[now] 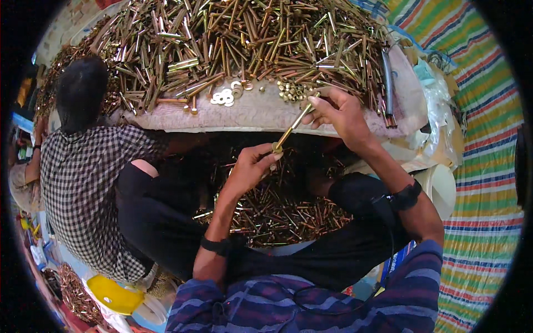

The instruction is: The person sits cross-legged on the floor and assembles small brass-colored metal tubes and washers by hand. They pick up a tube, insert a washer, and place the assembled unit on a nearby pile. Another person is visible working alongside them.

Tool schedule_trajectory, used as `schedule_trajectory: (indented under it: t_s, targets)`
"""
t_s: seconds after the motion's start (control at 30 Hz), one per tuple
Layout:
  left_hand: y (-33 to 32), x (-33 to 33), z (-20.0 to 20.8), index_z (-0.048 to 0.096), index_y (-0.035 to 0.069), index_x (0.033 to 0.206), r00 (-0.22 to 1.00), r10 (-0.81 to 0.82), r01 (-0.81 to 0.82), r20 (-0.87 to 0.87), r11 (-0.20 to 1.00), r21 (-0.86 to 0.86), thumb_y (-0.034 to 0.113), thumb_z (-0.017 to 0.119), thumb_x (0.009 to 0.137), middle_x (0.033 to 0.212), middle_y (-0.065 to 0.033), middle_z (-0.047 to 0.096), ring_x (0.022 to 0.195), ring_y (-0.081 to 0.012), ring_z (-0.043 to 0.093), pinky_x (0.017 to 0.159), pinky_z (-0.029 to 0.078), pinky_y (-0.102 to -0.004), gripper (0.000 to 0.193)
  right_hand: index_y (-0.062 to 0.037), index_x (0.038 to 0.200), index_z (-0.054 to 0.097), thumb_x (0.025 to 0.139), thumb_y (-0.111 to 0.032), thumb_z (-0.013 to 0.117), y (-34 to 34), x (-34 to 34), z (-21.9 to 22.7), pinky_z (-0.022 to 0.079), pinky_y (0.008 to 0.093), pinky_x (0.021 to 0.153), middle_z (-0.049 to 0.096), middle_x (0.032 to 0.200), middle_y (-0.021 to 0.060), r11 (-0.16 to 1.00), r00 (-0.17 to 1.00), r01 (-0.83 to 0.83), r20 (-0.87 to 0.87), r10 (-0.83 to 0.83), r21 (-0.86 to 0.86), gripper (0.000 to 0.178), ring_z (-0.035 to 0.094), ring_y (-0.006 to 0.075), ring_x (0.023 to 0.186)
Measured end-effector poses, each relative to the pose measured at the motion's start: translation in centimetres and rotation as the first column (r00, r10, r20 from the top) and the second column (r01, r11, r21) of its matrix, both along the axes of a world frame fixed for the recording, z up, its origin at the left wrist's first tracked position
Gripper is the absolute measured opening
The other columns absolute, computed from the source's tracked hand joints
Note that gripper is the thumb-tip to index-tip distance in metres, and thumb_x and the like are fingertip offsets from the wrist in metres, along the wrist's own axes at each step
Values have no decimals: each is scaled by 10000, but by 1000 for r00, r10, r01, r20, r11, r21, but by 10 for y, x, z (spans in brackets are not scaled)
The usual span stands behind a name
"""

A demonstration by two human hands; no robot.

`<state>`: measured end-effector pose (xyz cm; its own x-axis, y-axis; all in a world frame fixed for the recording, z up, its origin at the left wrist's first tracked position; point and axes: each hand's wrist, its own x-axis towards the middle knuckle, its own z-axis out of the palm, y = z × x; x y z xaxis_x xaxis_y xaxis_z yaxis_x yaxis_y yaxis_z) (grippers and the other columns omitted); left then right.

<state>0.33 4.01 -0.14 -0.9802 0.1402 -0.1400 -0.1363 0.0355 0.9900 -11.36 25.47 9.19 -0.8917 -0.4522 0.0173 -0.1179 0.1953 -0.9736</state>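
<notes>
Above my lap, both hands hold one long, slim brass-coloured bolt (294, 126), slanting up to the right. My left hand (248, 169) pinches its lower end, where a round washer-like disc shows. The fingers of my right hand (337, 114) are closed round its upper end, and hide the tip. Just beyond my right hand, a small cluster of brass-coloured nuts (290, 92) lies on the cloth-covered table edge (222, 119). Left of the nuts sits a small pile of pale flat washers (224, 97).
A large heap of loose bolts and tubes (233, 39) covers the table. More bolts (277, 219) lie below, between my legs. A person in a checked shirt (94, 183) sits close on my left. A striped mat (483, 177) and a white bucket (442, 191) are at the right.
</notes>
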Motion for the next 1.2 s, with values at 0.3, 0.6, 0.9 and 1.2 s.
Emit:
schedule_trajectory:
  t_s: [0.3, 0.6, 0.9, 1.2]
  targets:
    - [1, -2, -1, 702, 7, 1191, 1000, -11, 11, -18, 1000, -8, 149, 655, 990, 730, 26, 594, 633, -55, 491, 550, 414, -257, 250, 69, 1106, 634, 990, -197, 659, -12, 6, -5, 569, 276, 563, 704, 885, 109, 998, 998, -20, 55, 16, 62, 291, 727, 157, 740]
    - [-1, -3, 12, 693, 29, 1222, 986, 80, -92, 144, 993, 78, 215, 752, 936, 675, 29, 595, 526, -40, 493, 448, 344, -227, 346, 28, 1045, 655, 956, -229, 711, -39, 15, -7, 500, 259, 572, 682, 862, 54, 947, 990, -138, 37, 133, 290, 278, 654, 102, 696]
    - [-11, -4, 10, 745, 22, 1098, 971, 196, -211, 140, 972, 100, 196, 746, 940, 660, 10, 615, 502, -49, 492, 439, 337, -224, 236, 57, 1077, 644, 991, -190, 636, -62, 4, -10, 572, 304, 621, 701, 916, 93, 950, 975, -221, 80, 209, 222, 262, 694, 140, 735]
    - [-6, -11, 14, 549, -105, 1343, 897, 441, -397, 33, 771, 497, 84, 730, 929, 985, -141, 719, 637, -143, 651, 468, 523, -281, 489, 42, 1110, 638, 1029, -239, 602, -60, -31, 7, 576, 320, 704, 702, 945, 100, 997, 937, 54, 347, -30, -61, 294, 708, 184, 825]
